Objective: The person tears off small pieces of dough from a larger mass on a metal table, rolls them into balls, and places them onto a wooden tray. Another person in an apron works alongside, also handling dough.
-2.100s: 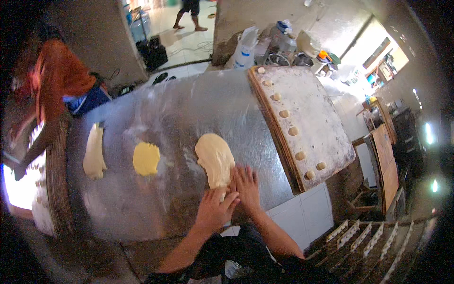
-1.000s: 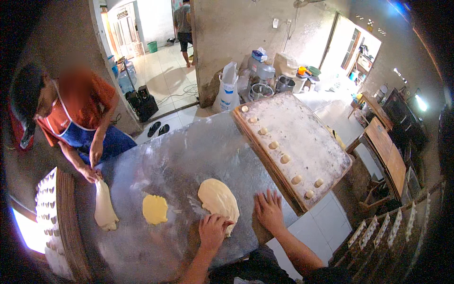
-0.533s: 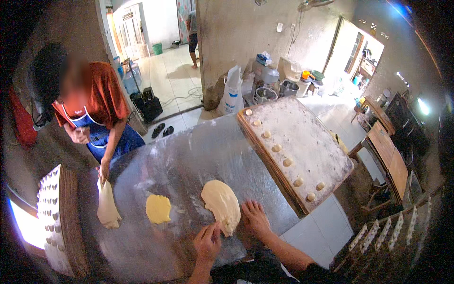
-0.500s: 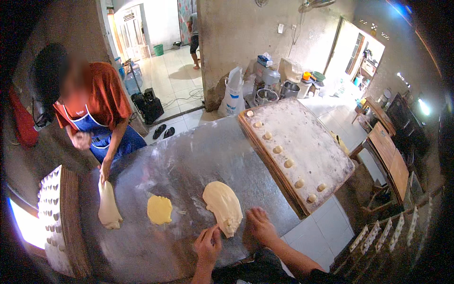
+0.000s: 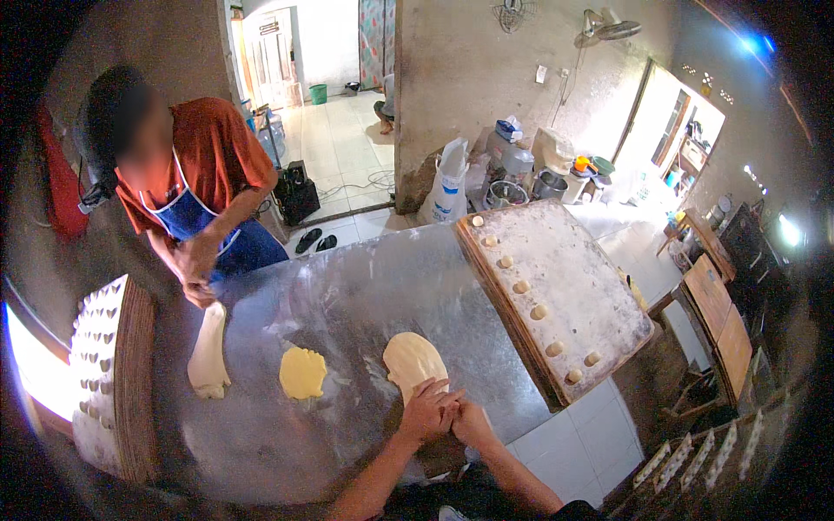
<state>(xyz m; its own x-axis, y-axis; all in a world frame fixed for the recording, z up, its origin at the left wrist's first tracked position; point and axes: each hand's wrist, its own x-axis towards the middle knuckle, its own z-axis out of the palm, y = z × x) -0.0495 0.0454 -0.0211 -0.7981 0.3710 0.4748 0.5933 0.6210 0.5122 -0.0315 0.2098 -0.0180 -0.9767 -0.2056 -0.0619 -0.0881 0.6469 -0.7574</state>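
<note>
A large pale piece of dough (image 5: 412, 354) lies on the metal-topped table (image 5: 347, 269) in front of me. My left hand (image 5: 426, 412) is closed over its near end, the fingers pointing right. Against those fingertips, my right hand (image 5: 470, 425) is closed too; whatever it grips is hidden. The dough's near end is covered by my hands. To the left sits a flat yellow lump (image 5: 302, 373), which looks like softer dough or fat. Farther left, a co-worker's hands (image 5: 198, 291) hold the top of a long dough strip (image 5: 208, 356).
On the right, a stack of floured boards (image 5: 573, 278) carries several small dough balls (image 5: 539, 312). A tall stack of boards (image 5: 113, 373) with shaped pieces stands at the left. The co-worker in a blue apron (image 5: 195, 221) stands across the table. More trays (image 5: 695, 460) rest at lower right.
My right hand has moved left from the table to meet my left hand, which now covers the dough's near end. The co-worker's two hands have come together at the dough strip. The view has shifted.
</note>
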